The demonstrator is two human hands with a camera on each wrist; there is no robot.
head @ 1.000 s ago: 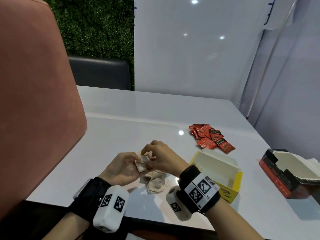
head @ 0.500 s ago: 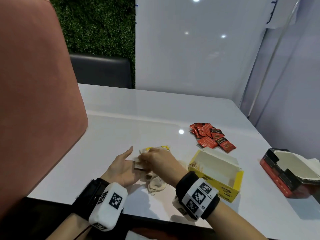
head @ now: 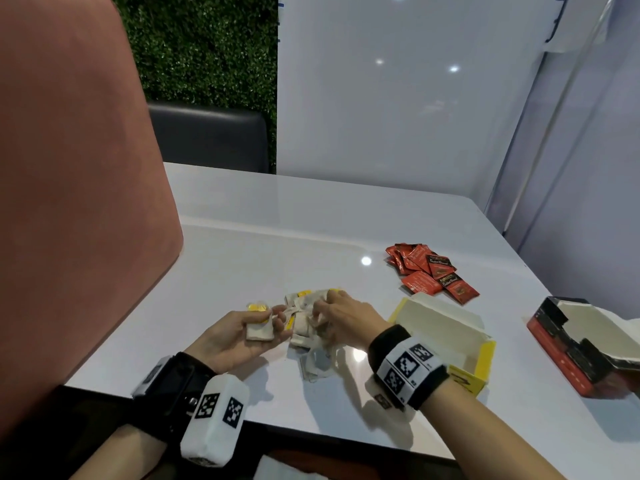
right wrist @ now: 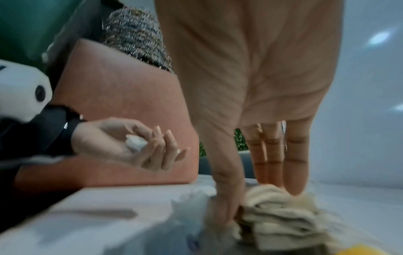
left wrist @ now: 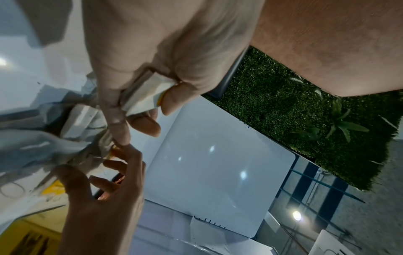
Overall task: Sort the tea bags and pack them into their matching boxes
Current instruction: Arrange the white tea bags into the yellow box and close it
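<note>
Item, changed: our left hand (head: 239,336), lately open, now pinches a stack of cream tea bags (head: 259,331); our right hand (head: 341,318) drops fingertips onto the tea bag pile (head: 306,329), gathering for the yellow box (head: 446,344).

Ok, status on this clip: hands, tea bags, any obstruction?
Left hand holds a few beige tea bags. Right hand pinching into the loose pile. Yellow box open beside it, nothing blocking.
</note>
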